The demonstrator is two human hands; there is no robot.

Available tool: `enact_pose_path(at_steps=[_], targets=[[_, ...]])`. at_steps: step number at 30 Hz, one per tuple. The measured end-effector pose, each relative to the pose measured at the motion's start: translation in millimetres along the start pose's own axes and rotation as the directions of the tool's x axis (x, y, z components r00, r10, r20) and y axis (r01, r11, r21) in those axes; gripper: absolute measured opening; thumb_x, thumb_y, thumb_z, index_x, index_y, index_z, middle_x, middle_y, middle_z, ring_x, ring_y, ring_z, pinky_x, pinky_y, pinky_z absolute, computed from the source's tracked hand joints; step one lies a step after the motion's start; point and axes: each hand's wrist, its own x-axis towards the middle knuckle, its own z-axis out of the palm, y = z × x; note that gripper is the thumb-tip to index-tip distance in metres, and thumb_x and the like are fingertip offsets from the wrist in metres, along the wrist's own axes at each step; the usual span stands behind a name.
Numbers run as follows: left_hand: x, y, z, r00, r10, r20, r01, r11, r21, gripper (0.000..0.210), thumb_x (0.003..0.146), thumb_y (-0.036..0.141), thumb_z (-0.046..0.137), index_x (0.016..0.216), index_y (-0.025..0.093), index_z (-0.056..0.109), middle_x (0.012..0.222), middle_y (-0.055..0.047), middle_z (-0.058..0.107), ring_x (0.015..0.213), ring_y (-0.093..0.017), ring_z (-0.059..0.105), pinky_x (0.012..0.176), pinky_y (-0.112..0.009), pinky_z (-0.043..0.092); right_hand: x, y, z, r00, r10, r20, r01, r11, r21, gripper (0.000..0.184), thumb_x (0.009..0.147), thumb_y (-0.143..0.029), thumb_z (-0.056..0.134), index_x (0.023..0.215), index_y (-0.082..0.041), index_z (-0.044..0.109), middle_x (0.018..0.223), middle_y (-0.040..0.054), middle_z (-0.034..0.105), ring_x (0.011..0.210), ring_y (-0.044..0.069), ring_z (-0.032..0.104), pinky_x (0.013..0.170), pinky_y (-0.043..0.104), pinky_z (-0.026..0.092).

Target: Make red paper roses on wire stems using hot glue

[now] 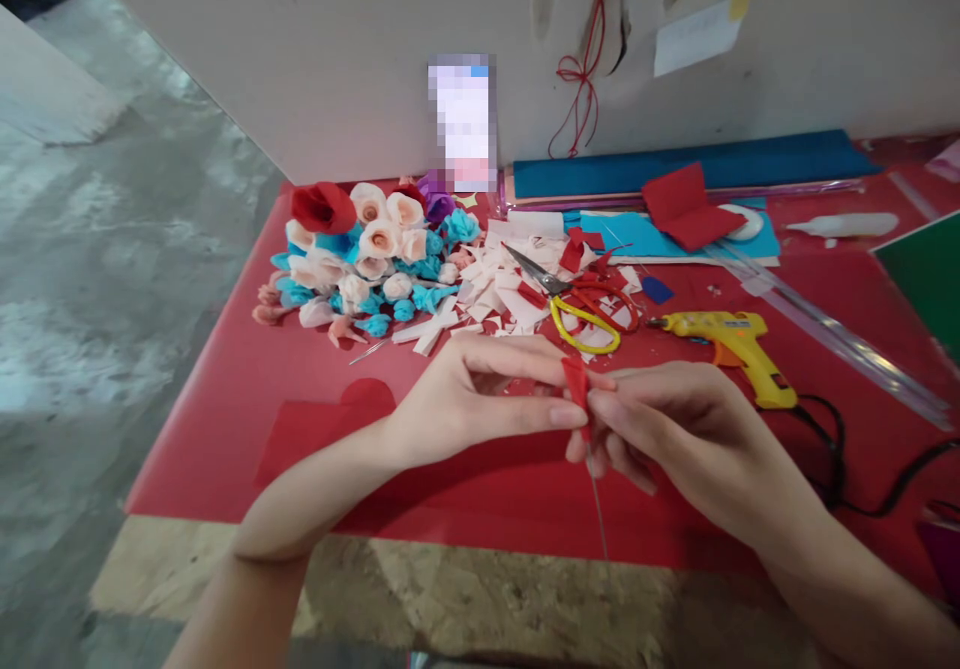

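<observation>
Both hands meet over the front of the red-covered table, pinching a small rolled piece of red crepe paper (576, 381) wrapped round the top of a thin wire (598, 509). My left hand (480, 389) grips the paper from the left between thumb and fingers. From the right, my right hand (675, 409) pinches the lower part of the paper, its other fingers curled behind the wire. The wire hangs down, slightly tilted, past the table's front edge. Just beyond the hands lie scissors with yellow handles (585, 324). Red paper pieces (315, 434) rest beside my left forearm.
Crepe-paper flowers (375, 239) are heaped at the back left, with paper scraps (495, 284) alongside. A yellow glue gun (739, 344) and its black cord lie at the right. Behind stand a phone (463, 119) and blue paper (675, 164) against the wall. A white bottle (847, 225) lies farther right.
</observation>
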Motion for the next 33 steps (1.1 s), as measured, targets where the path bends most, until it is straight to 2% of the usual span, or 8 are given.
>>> enact_pose_path(at_steps=[3, 8, 12, 17, 20, 24, 28, 33], targets=[[0.2, 0.6, 0.3, 1.0, -0.022, 0.008, 0.022, 1.0, -0.014, 0.019, 0.076, 0.011, 0.069, 0.091, 0.021, 0.075, 0.091, -0.006, 0.073, 0.083, -0.013, 0.066, 0.075, -0.02, 0.054, 1.0, 0.0, 0.5, 1.0, -0.003, -0.021, 0.002, 1.0, -0.022, 0.039, 0.089, -0.031, 0.056, 0.054, -0.015, 0.06, 0.046, -0.0031, 0.054, 0.042, 0.003, 0.043, 0.046, 0.014, 0.038], [0.3, 0.0, 0.5, 0.999, -0.035, 0.009, 0.035, 0.999, -0.033, 0.018, 0.076, 0.011, 0.069, 0.09, 0.02, 0.076, 0.09, -0.007, 0.072, 0.08, -0.013, 0.065, 0.063, -0.018, 0.053, 2.8, 0.4, 1.1, 0.999, -0.018, -0.038, 0.017, 0.999, -0.044, 0.039, 0.089, -0.031, 0.057, 0.054, -0.014, 0.062, 0.05, -0.0017, 0.059, 0.042, 0.002, 0.044, 0.044, 0.013, 0.036], [0.2, 0.6, 0.4, 1.0, -0.019, 0.012, 0.019, 1.0, -0.006, 0.017, 0.076, 0.011, 0.07, 0.089, 0.02, 0.075, 0.087, -0.006, 0.071, 0.079, -0.013, 0.064, 0.069, -0.02, 0.054, 1.1, 0.6, 1.4, 0.999, -0.021, -0.043, 0.019, 0.999, -0.045, 0.033, 0.087, -0.026, 0.06, 0.057, -0.014, 0.065, 0.052, -0.0025, 0.059, 0.043, 0.001, 0.044, 0.046, 0.013, 0.037], [-0.2, 2.0, -0.8, 0.999, 0.038, 0.032, -0.041, 0.996, 0.085, 0.015, 0.077, 0.012, 0.069, 0.088, 0.02, 0.076, 0.076, -0.005, 0.069, 0.077, -0.012, 0.063, 0.075, -0.023, 0.053, -0.1, 1.6, 1.6, 0.999, -0.018, -0.051, 0.015, 0.998, -0.058, 0.038, 0.09, -0.031, 0.055, 0.057, -0.014, 0.065, 0.049, -0.0016, 0.057, 0.045, 0.003, 0.048, 0.047, 0.014, 0.039], [-0.4, 1.8, -1.0, 0.999, 0.051, 0.017, -0.053, 0.993, 0.105, 0.015, 0.076, 0.012, 0.069, 0.086, 0.021, 0.076, 0.08, -0.004, 0.069, 0.076, -0.013, 0.064, 0.073, -0.024, 0.053, 0.3, 1.6, 1.8, 0.998, -0.038, -0.049, 0.035, 0.998, -0.059, 0.038, 0.089, -0.03, 0.056, 0.057, -0.013, 0.065, 0.051, -0.0014, 0.058, 0.042, 0.002, 0.044, 0.044, 0.013, 0.037], [-1.0, 1.0, -0.4, 0.998, 0.058, -0.013, -0.056, 0.993, 0.1, 0.016, 0.075, 0.011, 0.07, 0.083, 0.023, 0.076, 0.086, -0.002, 0.071, 0.08, -0.014, 0.065, 0.073, -0.024, 0.054, 0.1, 1.4, 1.2, 0.999, -0.037, -0.029, 0.036, 0.998, -0.051, 0.035, 0.089, -0.025, 0.054, 0.058, -0.012, 0.064, 0.054, -0.0009, 0.061, 0.043, 0.001, 0.046, 0.046, 0.01, 0.037], [-1.6, 0.5, -0.4, 0.998, 0.059, -0.006, -0.058, 0.994, 0.094, 0.021, 0.075, 0.013, 0.07, 0.092, 0.024, 0.075, 0.088, -0.004, 0.071, 0.082, -0.015, 0.064, 0.076, -0.026, 0.054, 0.4, 1.7, 0.3, 1.0, -0.018, -0.014, 0.017, 0.998, -0.059, 0.033, 0.089, -0.025, 0.053, 0.061, -0.012, 0.065, 0.048, -0.0021, 0.056, 0.043, 0.001, 0.046, 0.046, 0.009, 0.037], [-1.5, 0.4, -0.9, 0.998, 0.058, 0.007, -0.059, 0.993, 0.103, 0.024, 0.076, 0.013, 0.07, 0.096, 0.025, 0.074, 0.088, -0.005, 0.071, 0.082, -0.016, 0.064, 0.077, -0.028, 0.054, -1.6, 1.2, -0.3, 1.0, -0.002, -0.003, 0.002, 0.998, -0.065, 0.033, 0.09, -0.025, 0.052, 0.063, -0.012, 0.065, 0.051, -0.0009, 0.058, 0.042, 0.001, 0.043, 0.042, 0.009, 0.034]])
